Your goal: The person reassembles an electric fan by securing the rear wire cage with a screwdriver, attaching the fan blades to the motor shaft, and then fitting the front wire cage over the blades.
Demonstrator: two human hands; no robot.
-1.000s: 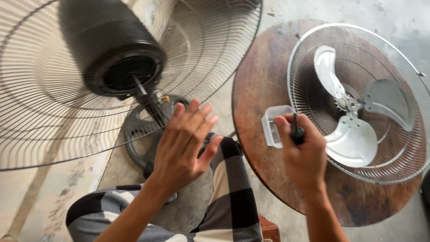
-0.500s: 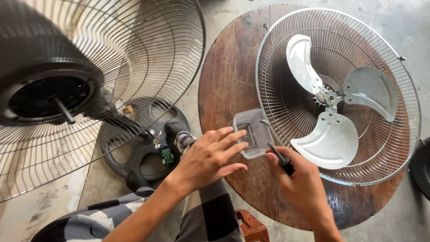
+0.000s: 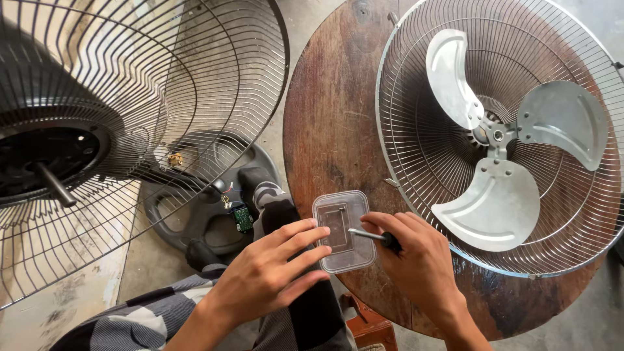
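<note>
A small clear plastic container (image 3: 343, 231) lies on the near edge of a round dark wooden table (image 3: 331, 117). My left hand (image 3: 270, 273) reaches toward it, fingers apart, fingertips touching its left side. My right hand (image 3: 416, 257) grips a black-handled screwdriver (image 3: 376, 238), whose metal tip points left over the container. A silver three-blade fan blade (image 3: 497, 140) lies inside a chrome wire guard (image 3: 585, 221) on the table, just right of my right hand.
At left stands a fan with a black motor (image 3: 49, 156) and bare shaft inside a dark rear wire guard (image 3: 214, 91). Its black round base (image 3: 195, 218) rests on the concrete floor, with a small green circuit board (image 3: 243, 220) hanging on wires. My checked trouser legs are below.
The view shifted right and down. My left hand moved from the fan's neck to the clear container, which slid toward the table's near edge. My right hand turned the screwdriver tip over the container.
</note>
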